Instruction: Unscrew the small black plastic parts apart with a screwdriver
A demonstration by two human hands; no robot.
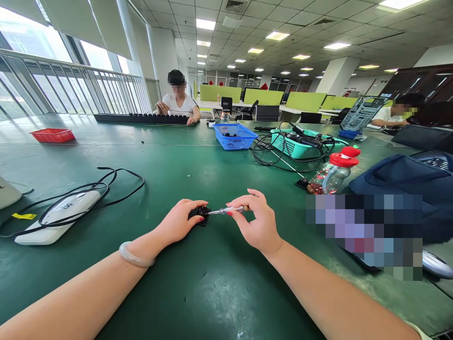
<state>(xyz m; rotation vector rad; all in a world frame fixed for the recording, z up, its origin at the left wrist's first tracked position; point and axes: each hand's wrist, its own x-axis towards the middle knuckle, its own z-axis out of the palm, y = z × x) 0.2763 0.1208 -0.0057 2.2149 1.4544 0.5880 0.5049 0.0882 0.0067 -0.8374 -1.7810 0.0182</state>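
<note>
My left hand (pixel 182 218) pinches a small black part (pixel 202 218) against the green tabletop (pixel 170 293); the fingers hide some of it, and I cannot make out its exact kind. In my right hand (pixel 257 219) is a screwdriver (pixel 226 210) with a clear handle, gripped between thumb and fingers. Its thin metal shaft points left, and the tip meets the black part or lies right at it. The screwdriver is held nearly level. A pale bangle circles my left wrist.
At left lies a white handheld device (pixel 62 217) with a black strap. Ahead stand a red tray (pixel 53 135), a blue basket (pixel 235 137) and a teal basket (pixel 299 146) of cables. A red-lidded bottle (pixel 332 172) and dark blue bag (pixel 403 189) are right. Two people sit farther off.
</note>
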